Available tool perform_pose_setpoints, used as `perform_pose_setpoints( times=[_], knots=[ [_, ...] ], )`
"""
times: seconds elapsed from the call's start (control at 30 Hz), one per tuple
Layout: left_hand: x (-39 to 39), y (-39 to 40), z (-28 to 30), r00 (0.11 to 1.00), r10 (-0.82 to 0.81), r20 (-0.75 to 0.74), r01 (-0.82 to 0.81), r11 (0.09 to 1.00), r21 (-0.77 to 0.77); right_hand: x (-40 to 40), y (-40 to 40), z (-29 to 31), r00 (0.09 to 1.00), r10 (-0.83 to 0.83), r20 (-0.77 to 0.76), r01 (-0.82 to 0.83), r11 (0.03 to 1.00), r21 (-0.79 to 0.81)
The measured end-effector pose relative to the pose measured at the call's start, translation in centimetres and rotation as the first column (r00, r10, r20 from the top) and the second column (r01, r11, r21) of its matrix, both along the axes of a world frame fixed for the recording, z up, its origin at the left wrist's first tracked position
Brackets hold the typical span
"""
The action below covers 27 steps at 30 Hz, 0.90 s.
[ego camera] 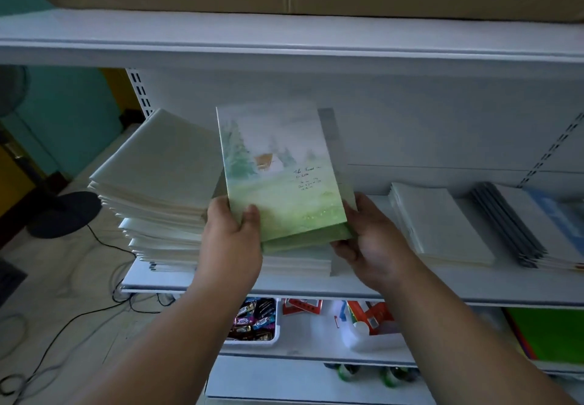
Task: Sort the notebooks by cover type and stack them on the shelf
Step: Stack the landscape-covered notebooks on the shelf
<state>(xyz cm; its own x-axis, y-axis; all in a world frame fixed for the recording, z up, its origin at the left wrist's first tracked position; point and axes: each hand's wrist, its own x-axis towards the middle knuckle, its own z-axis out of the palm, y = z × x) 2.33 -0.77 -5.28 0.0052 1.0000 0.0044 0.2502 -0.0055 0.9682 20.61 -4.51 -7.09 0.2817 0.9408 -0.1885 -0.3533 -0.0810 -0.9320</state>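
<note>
i see my left hand [232,230] gripping the lower left corner of a green watercolour notebook [281,170], thumb curled onto its glossy cover, while my right hand [368,240] clamps the lower right edge with fingers curled underneath. the cover shows misty pines, a small cabin and a meadow; there is thin handwritten script on it, too blurred for me to read. the notebook is tilted up above a low stack of pale notebooks [297,262] on the white metal shelf [316,287]. just left of my left hand stands a tall, uneven pile of matte cream notebooks [158,183]. right of my right hand lies a thin white stack [436,224], then grey-edged notebooks [512,224]. below my hands sits a tray of shiny snack wrappers [252,319].
</note>
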Motion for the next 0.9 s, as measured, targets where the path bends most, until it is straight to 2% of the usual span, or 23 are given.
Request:
perform_pose_setpoints(
  times=[0.13, 0.17, 0.2, 0.23, 0.27, 0.3, 0.33, 0.37, 0.43, 0.57, 0.6, 0.63, 0.7, 0.73, 0.8, 0.87, 0.9],
  knots=[
    [0.5, 0.6, -0.4, 0.985, -0.037, 0.17, 0.054, 0.994, -0.093, 0.3, 1.2, -0.4, 0.997, -0.008, -0.077, 0.005, 0.999, -0.049],
    [0.4, 0.6, -0.6, 0.979, -0.014, 0.202, 0.035, 0.994, -0.102, 0.6, 1.8, -0.8, 0.998, -0.039, -0.055, 0.034, 0.995, -0.094],
    [0.1, 0.5, -0.8, 0.976, 0.005, 0.216, 0.018, 0.994, -0.105, 1.0, 2.4, -1.2, 0.994, -0.058, 0.089, 0.072, 0.984, -0.16],
    [-0.1, 0.4, -0.9, 0.973, 0.02, 0.232, 0.004, 0.995, -0.103, 1.5, 3.0, -1.9, 0.938, -0.034, 0.344, 0.123, 0.963, -0.241],
    [-0.4, 0.4, -0.9, 0.968, 0.035, 0.25, -0.01, 0.995, -0.103, 1.9, 3.5, -2.9, 0.796, 0.038, 0.605, 0.184, 0.936, -0.301],
    [-0.7, 0.5, -0.9, 0.961, 0.047, 0.273, -0.019, 0.994, -0.106, 2.0, 3.9, -3.8, 0.632, 0.128, 0.765, 0.216, 0.918, -0.332],
    [-0.9, 0.6, -0.8, 0.955, 0.055, 0.293, -0.025, 0.994, -0.107, 2.0, 4.1, -4.6, 0.515, 0.222, 0.828, 0.208, 0.904, -0.373],
    [-1.1, 0.7, -0.6, 0.951, 0.057, 0.305, -0.026, 0.994, -0.105, 1.8, 4.2, -5.3, 0.448, 0.293, 0.845, 0.191, 0.892, -0.411],
    [-1.3, 0.9, -0.4, 0.947, 0.043, 0.319, -0.011, 0.995, -0.101, 1.4, 4.1, -6.0, 0.382, 0.35, 0.856, 0.194, 0.875, -0.444],
    [-1.7, 0.7, -0.1, 0.915, 0.042, 0.4, 0.012, 0.991, -0.131, 2.0, 3.6, -6.0, 0.271, 0.297, 0.916, 0.249, 0.898, -0.364],
    [-1.8, 0.6, -0.2, 0.91, 0.041, 0.413, 0.019, 0.99, -0.141, 2.3, 3.5, -5.9, 0.278, 0.245, 0.929, 0.273, 0.907, -0.321],
    [-2.0, 0.5, -0.1, 0.906, 0.039, 0.423, 0.027, 0.988, -0.15, 2.6, 3.4, -5.8, 0.323, 0.182, 0.929, 0.291, 0.914, -0.281],
    [-2.2, 0.5, -0.2, 0.898, 0.039, 0.439, 0.041, 0.985, -0.17, 2.9, 3.1, -4.9, 0.503, 0.036, 0.863, 0.309, 0.926, -0.218],
    [-2.3, 0.6, -0.2, 0.894, 0.034, 0.446, 0.05, 0.983, -0.174, 2.7, 2.9, -4.2, 0.618, -0.063, 0.784, 0.318, 0.932, -0.175],
    [-2.4, 0.4, -0.2, 0.897, 0.005, 0.441, 0.075, 0.984, -0.163, 1.9, 1.7, -2.8, 0.822, -0.232, 0.519, 0.31, 0.948, -0.067],
    [-2.3, 0.0, -0.3, 0.916, -0.03, 0.4, 0.088, 0.988, -0.126, 0.8, 0.1, -1.6, 0.93, -0.273, 0.247, 0.276, 0.961, 0.021],
    [-2.1, -0.2, -0.2, 0.926, -0.038, 0.376, 0.086, 0.99, -0.11, 0.3, -0.7, -1.1, 0.951, -0.253, 0.175, 0.248, 0.967, 0.052]
  ],
)
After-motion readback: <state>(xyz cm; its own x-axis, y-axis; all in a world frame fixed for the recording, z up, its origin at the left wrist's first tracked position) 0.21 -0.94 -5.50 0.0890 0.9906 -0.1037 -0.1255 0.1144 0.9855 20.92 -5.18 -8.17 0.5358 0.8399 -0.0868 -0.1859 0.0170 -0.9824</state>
